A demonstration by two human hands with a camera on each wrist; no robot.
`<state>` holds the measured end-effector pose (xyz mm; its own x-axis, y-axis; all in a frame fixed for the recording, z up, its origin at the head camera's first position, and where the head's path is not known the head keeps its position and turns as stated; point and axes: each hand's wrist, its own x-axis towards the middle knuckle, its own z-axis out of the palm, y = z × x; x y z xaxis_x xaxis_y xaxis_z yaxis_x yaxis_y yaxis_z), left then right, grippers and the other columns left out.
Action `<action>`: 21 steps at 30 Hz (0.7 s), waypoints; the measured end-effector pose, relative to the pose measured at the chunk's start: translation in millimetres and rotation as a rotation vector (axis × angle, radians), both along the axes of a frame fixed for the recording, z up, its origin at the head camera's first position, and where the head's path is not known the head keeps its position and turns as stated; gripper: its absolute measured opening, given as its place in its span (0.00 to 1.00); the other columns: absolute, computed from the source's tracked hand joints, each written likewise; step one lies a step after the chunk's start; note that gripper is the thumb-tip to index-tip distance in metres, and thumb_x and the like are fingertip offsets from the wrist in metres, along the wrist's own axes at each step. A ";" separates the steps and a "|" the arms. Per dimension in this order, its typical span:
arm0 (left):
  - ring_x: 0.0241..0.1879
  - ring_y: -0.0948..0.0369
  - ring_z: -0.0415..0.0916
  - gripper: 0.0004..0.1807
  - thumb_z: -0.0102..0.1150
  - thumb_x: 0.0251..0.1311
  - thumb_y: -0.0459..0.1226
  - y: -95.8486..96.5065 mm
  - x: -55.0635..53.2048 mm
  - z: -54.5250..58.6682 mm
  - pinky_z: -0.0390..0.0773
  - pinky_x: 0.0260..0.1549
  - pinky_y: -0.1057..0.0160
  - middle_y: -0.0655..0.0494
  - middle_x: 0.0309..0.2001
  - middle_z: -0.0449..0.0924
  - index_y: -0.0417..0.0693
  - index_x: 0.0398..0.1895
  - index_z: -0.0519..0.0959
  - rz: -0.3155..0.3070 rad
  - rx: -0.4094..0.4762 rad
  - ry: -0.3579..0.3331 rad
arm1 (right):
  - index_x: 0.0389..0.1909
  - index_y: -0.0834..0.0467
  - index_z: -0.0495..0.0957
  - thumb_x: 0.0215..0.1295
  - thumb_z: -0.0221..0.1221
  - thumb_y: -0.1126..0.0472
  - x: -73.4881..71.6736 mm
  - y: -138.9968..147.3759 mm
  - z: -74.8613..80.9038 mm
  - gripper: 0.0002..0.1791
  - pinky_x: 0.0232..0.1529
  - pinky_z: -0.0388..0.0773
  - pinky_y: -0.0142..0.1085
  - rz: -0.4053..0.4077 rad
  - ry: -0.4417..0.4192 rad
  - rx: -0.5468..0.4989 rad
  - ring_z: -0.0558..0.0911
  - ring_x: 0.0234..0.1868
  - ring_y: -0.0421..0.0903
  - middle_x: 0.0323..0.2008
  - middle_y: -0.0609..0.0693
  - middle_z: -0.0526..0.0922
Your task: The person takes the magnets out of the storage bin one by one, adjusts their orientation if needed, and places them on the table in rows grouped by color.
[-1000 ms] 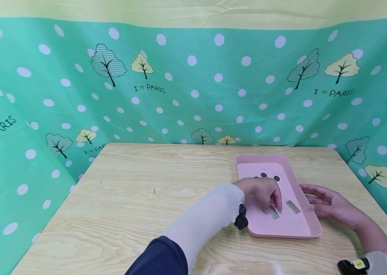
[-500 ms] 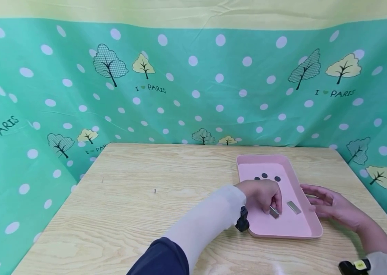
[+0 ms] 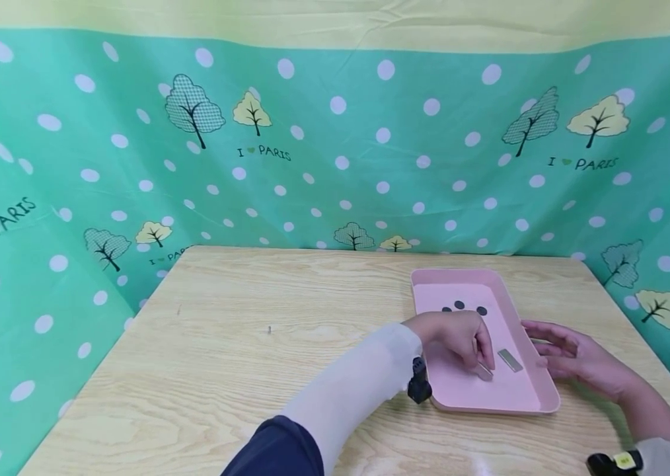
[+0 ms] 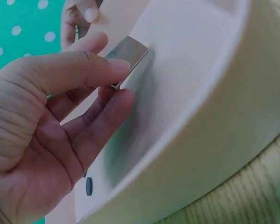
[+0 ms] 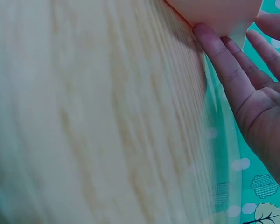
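A small flat rectangular metal bar (image 4: 129, 49) is pinched between the thumb and fingers of my left hand (image 4: 60, 88), tilted up on edge inside the pink tray (image 3: 489, 396). In the head view the left hand (image 3: 462, 337) reaches over the tray's left wall, with the bar (image 3: 485, 373) close over its floor. A second, similar bar (image 3: 510, 360) lies flat to the right of it. My right hand (image 3: 587, 360) rests against the tray's outer right wall, fingers extended and thumb at the rim. In the right wrist view its fingertips (image 5: 206, 35) touch the tray's side.
Small black discs (image 3: 459, 305) lie towards the far end of the tray, some partly behind the left hand. The tray stands on the right part of a wooden table (image 3: 287, 291). A green dotted curtain (image 3: 311, 132) hangs behind and beside the table.
The bar under the left hand lay nearly flat, then was tipped up, and is now held on edge slightly to the right. The right hand stays at the tray's wall.
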<state>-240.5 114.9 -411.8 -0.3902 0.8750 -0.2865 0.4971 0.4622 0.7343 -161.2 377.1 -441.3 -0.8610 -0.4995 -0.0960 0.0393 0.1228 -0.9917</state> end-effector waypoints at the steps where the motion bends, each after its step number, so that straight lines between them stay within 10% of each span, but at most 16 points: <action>1: 0.22 0.74 0.70 0.14 0.66 0.47 0.20 -1.3 -0.1 1.1 0.73 0.24 0.76 0.64 0.23 0.82 0.44 0.33 0.89 0.009 0.012 -0.016 | 0.70 0.50 0.62 0.72 0.48 0.71 0.2 -0.1 0.1 0.28 0.47 0.81 0.45 -0.004 0.002 0.009 0.77 0.56 0.35 0.59 0.34 0.75; 21: 0.29 0.68 0.82 0.06 0.70 0.50 0.24 -48.4 1.9 15.2 0.80 0.36 0.72 0.63 0.27 0.85 0.39 0.31 0.87 0.148 0.313 -0.107 | 0.70 0.47 0.63 0.72 0.49 0.70 2.9 -2.2 1.6 0.28 0.45 0.82 0.44 -0.044 -0.006 0.060 0.78 0.55 0.35 0.59 0.33 0.75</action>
<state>-238.5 66.5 -396.6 -0.5018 0.8629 -0.0594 0.3543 0.2678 0.8960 -158.3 375.0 -439.7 -0.8812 -0.4546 -0.1298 0.0516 0.1805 -0.9822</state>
